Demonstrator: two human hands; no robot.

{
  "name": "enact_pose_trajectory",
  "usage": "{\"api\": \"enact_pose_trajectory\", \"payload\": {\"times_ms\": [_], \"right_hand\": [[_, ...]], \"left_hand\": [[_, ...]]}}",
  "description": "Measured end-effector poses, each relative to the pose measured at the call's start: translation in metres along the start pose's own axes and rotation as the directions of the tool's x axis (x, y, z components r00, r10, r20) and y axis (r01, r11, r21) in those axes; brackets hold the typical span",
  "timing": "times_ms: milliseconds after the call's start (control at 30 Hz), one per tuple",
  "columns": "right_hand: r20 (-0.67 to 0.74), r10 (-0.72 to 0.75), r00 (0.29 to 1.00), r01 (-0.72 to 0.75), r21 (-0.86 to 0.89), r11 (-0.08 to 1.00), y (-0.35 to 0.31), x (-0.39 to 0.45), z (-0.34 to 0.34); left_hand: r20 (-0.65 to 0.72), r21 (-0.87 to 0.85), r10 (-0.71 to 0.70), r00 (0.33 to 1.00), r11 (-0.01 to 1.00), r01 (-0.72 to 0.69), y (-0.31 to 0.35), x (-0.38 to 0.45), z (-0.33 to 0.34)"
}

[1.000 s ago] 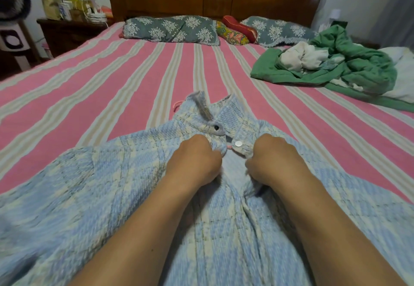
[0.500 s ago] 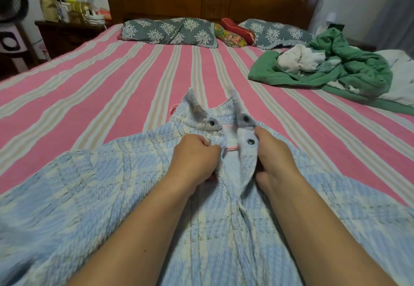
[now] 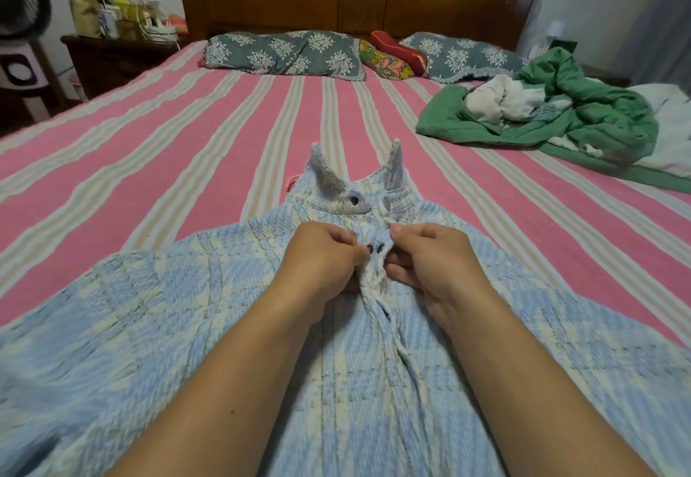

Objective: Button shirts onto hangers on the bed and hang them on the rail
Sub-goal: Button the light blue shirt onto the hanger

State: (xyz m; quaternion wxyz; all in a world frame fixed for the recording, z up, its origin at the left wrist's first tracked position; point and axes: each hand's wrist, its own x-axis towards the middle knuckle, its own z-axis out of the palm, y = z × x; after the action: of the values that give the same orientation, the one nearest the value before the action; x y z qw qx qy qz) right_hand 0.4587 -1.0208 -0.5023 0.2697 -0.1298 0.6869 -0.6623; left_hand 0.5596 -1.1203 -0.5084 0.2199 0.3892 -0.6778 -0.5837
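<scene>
Blue-white check shirt (image 3: 187, 312), collar up, placket bunched.

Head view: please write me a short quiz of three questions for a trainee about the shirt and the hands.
1. True or false: both hands pinch the front edges of the shirt.
2. Which lies on the far right of the bed? A) green blanket B) open suitcase C) stack of books
3. Fill in: a dark ______ shows on the collar tab above the hands.

Key
1. True: the left hand and right hand each pinch one edge, just below the collar.
2. A, the green blanket.
3. button.
</scene>
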Motion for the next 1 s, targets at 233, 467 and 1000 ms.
{"api": "enact_pose_trajectory", "payload": {"times_ms": [233,467,1000], "right_hand": [[0.03,-0.096,0.995,0.099,-0.122,0.988,0.005,0.001,0.003],[0.199,0.024,0.98,0.0,-0.123,0.992,-0.007,0.003,-0.008],[0.216,-0.008,0.976,0.042,-0.153,0.987,0.002,0.007,-0.009]], "left_hand": [[-0.049,0.176,0.117,0.992,0.979,-0.106,-0.003,-0.004,0.009],[0.004,0.037,0.012,1.0,0.999,-0.012,0.001,-0.001,0.0],[0.076,-0.142,-0.122,0.99,0.981,0.132,0.003,-0.003,-0.007]]}}
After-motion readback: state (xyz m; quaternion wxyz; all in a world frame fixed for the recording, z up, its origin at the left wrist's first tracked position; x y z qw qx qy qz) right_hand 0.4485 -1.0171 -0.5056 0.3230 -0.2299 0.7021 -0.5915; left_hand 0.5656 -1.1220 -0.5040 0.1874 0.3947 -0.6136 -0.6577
